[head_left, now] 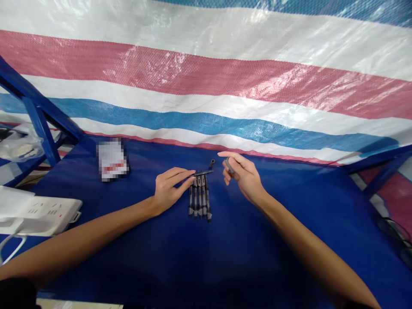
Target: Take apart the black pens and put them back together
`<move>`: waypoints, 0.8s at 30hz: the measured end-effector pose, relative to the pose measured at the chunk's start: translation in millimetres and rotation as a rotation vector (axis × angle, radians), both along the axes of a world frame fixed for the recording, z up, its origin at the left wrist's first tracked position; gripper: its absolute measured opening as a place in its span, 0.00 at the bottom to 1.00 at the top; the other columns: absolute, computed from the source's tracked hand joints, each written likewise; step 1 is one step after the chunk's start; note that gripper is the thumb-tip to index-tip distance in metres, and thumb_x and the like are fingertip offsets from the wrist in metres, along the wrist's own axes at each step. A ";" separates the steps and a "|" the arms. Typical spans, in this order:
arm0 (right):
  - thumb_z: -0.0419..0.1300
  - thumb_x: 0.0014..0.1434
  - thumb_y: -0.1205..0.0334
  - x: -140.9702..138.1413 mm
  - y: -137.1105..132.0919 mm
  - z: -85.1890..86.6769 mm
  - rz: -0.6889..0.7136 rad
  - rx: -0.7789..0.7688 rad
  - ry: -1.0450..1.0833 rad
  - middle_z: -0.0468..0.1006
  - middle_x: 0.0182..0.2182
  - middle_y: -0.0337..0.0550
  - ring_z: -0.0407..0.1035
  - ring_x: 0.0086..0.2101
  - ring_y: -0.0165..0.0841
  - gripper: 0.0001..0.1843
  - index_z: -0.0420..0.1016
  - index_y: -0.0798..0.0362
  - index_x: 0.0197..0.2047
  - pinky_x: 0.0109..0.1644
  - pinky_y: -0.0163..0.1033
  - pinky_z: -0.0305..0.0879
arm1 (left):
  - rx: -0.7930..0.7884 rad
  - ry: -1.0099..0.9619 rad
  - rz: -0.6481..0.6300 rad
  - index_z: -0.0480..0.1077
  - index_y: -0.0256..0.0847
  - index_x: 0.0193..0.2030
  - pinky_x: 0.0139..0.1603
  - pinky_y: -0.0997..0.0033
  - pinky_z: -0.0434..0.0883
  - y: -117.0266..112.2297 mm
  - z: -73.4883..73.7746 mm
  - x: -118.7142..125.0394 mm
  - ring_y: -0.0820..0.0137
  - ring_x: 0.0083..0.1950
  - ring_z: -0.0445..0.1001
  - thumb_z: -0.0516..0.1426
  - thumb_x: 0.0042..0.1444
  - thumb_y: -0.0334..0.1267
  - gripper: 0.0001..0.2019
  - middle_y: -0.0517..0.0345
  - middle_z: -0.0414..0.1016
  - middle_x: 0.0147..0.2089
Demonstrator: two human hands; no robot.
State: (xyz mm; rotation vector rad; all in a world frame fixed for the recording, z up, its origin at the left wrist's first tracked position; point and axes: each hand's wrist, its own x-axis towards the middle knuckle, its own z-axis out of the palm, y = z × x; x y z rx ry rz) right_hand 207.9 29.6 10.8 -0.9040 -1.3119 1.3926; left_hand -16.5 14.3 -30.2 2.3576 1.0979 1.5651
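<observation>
In my left hand (170, 189), a slim dark pen (202, 173) is pinched between thumb and fingers, its tip pointing right. It lies crosswise over the upper ends of several pens (200, 197), which rest side by side on the blue table with clear barrels and grey-black ends. To the right of them, my right hand (243, 174) is raised with the index finger stretched out. Its thumb and other fingers close on a short grey piece that looks like a pen cap (228, 165). A short dark tube (212, 163) with an open end lies between the hands, touched by neither.
A blurred white and red packet (112, 161) lies at the table's back left. A white power strip (51, 213) with a plugged-in cable sits at the left edge. Striped plastic sheeting (206, 73) hangs behind the blue table (257, 253); blue frame bars (40, 128) stand at the side.
</observation>
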 end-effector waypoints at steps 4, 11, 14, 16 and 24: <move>0.58 0.61 0.57 0.7 -3.8 7.2 0.170 -0.164 -0.033 0.53 0.19 0.27 0.50 0.17 0.22 0.18 0.65 0.47 0.54 0.19 0.29 0.51 | 0.039 0.022 -0.001 0.76 0.38 0.42 0.36 0.74 0.74 -0.5 0.6 0.2 0.74 0.34 0.76 0.60 0.57 0.32 0.07 0.55 0.79 0.35; 0.58 0.60 0.55 -4.8 -7.8 8.4 0.187 -0.225 -0.170 0.45 0.17 0.25 0.41 0.16 0.22 0.17 0.67 0.49 0.52 0.18 0.29 0.39 | 0.218 0.135 -0.032 0.75 0.39 0.42 0.34 0.74 0.73 -1.1 -2.2 0.5 0.74 0.32 0.75 0.60 0.56 0.32 0.07 0.56 0.79 0.35; 0.57 0.61 0.54 -9.6 -11.0 2.8 0.159 -0.204 -0.259 0.47 0.17 0.26 0.43 0.16 0.21 0.15 0.68 0.49 0.50 0.19 0.29 0.40 | 0.271 0.183 -0.025 0.75 0.40 0.42 0.32 0.75 0.73 -1.7 -4.9 -0.4 0.75 0.30 0.74 0.61 0.55 0.33 0.07 0.57 0.79 0.34; 0.55 0.62 0.52 -13.5 -14.2 -0.2 0.161 -0.193 -0.290 0.48 0.18 0.27 0.45 0.17 0.21 0.15 0.69 0.48 0.49 0.19 0.29 0.41 | 0.289 0.202 -0.029 0.75 0.40 0.42 0.31 0.75 0.72 -2.1 -6.6 -0.8 0.75 0.29 0.74 0.61 0.55 0.33 0.08 0.57 0.79 0.33; 0.53 0.62 0.53 -20.0 -19.0 3.3 0.230 -0.352 0.004 0.54 0.18 0.28 0.49 0.16 0.22 0.15 0.68 0.51 0.49 0.18 0.28 0.45 | 0.231 0.168 -0.024 0.75 0.40 0.42 0.34 0.74 0.74 -1.1 -5.0 1.9 0.74 0.32 0.76 0.61 0.56 0.33 0.07 0.56 0.80 0.34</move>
